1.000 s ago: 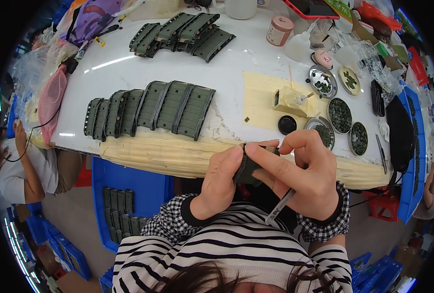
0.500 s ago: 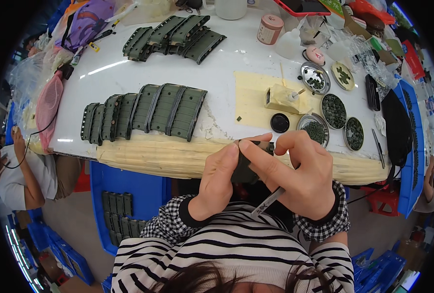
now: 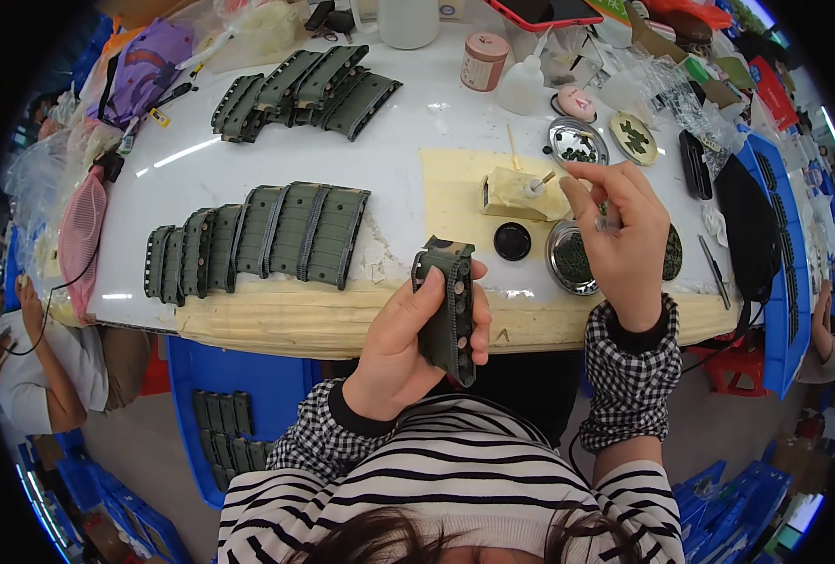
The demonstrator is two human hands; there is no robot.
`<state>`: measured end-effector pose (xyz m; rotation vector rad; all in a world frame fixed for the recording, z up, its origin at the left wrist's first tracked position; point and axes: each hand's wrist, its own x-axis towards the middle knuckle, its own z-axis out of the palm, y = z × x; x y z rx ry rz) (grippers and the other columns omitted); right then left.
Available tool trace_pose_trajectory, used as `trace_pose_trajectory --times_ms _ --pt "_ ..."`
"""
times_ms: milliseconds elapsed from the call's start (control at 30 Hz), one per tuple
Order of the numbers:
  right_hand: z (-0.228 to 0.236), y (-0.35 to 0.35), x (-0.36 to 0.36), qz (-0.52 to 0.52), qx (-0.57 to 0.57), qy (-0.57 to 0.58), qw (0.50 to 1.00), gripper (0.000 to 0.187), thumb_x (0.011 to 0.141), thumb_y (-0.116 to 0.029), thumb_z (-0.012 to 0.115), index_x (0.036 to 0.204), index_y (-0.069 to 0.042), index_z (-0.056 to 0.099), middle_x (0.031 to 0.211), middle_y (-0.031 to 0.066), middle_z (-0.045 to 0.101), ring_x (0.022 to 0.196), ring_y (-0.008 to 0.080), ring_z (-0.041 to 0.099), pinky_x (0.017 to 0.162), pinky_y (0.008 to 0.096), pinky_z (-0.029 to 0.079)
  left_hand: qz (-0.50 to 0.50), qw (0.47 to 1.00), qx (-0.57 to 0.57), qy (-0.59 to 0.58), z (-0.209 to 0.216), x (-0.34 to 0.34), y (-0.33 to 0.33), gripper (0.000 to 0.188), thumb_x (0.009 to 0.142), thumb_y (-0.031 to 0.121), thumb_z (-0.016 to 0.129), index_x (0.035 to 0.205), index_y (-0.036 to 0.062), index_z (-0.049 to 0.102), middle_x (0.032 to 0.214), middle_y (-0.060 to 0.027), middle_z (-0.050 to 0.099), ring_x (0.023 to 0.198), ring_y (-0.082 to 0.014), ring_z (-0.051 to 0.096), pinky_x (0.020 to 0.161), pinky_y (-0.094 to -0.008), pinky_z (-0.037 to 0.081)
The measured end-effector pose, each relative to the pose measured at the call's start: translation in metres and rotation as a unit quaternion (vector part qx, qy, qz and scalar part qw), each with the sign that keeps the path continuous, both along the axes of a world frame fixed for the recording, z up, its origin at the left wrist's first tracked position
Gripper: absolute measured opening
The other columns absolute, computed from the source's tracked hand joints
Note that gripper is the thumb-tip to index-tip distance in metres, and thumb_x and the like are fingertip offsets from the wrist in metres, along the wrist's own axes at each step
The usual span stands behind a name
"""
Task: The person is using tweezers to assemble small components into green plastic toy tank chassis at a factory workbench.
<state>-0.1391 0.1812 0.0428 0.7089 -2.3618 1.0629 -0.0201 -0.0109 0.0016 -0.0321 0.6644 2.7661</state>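
Note:
My left hand (image 3: 389,348) is closed around a dark green, camouflage-patterned part (image 3: 458,310). It stands tilted above the table's front edge, a row of round studs along its visible side. My right hand (image 3: 629,226) is raised over the small dishes, thumb and forefinger close to the short stick (image 3: 548,177) in a little bottle. Whether they touch the stick, I cannot tell. The other fingers curl round a slim metal tool (image 3: 608,224), mostly hidden in the palm. The bottle sits in a tape-wrapped block (image 3: 507,194) on a yellow sheet (image 3: 443,174).
Rows of similar green parts (image 3: 286,230) stand left, with another group (image 3: 300,89) behind. Close to my right hand are a metal dish of dark bits (image 3: 571,256), a black cap (image 3: 512,242) and tweezers (image 3: 715,270). A blue bin (image 3: 192,362) stands below the table.
My right hand has left the green part and moved up and right to the bottle. My left hand has turned the part, so its studded side shows. The view has shifted slightly.

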Motion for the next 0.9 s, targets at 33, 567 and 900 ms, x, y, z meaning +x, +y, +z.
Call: trace_pose_trajectory --times_ms 33,567,900 --pt "-0.002 -0.001 -0.002 0.001 0.001 -0.021 1.0 0.017 0.081 -0.002 0.071 0.098 -0.002 0.07 0.071 0.003 0.049 0.062 0.0085 0.044 0.052 0.0237 0.031 -0.006 0.999 0.039 -0.007 -0.001 -0.001 0.0 0.043 0.105 0.037 0.035 0.126 0.0005 0.044 0.092 -0.0101 0.059 0.077 -0.0175 0.058 0.067 -0.0318 0.052" --pt "0.025 -0.019 0.045 0.113 -0.195 -0.082 0.971 0.008 0.086 -0.002 0.069 0.093 0.0 0.066 0.082 0.0013 0.055 0.065 0.0046 0.047 0.057 0.0189 0.036 -0.077 0.971 0.225 -0.01 -0.009 -0.001 0.004 0.047 0.105 0.037 0.031 0.137 0.0022 0.037 0.092 -0.007 0.055 0.076 -0.0168 0.054 0.064 -0.0294 0.05" --pt "0.013 -0.035 0.053 0.211 -0.326 -0.256 0.885 0.013 0.096 -0.01 0.058 0.096 0.002 0.053 0.085 0.0058 0.061 0.081 0.0127 0.067 0.07 0.0233 0.053 -0.084 0.972 0.216 -0.027 -0.005 0.003 0.005 0.05 0.105 0.038 0.032 0.139 0.0016 0.035 0.09 -0.0064 0.056 0.074 -0.0164 0.055 0.063 -0.0293 0.051"
